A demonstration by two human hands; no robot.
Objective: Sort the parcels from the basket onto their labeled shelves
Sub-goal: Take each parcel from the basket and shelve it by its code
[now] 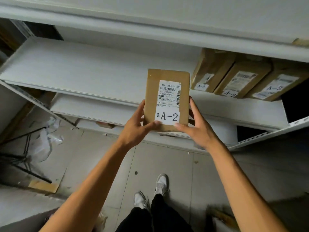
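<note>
Head view, parcel: a flat brown parcel [167, 100] marked A-2 is held up in front of the white shelf [83, 69], label toward the camera.
Grip: left hand [136, 128] and right hand [194, 127] pinch the parcel's lower corners, thumbs on the front face, fingers wrapped along the side edges.
Long axis: it runs from the hands up and away toward the shelf, the far short edge leading.
Key relation: three boxes [244, 77] marked A-2 already stand in a row on that shelf, up and to the right of the held parcel; a bare stretch of shelf lies between them and straight ahead.
Nearer hand: the right, by my reading, so the parcel likely goes forward and slightly right.
Hidden: the parcel's back face and the fingers behind it; no basket shows.
Hard to make out: the shelf's own label, the small print, and the right end of the row, which is cut off.
</note>
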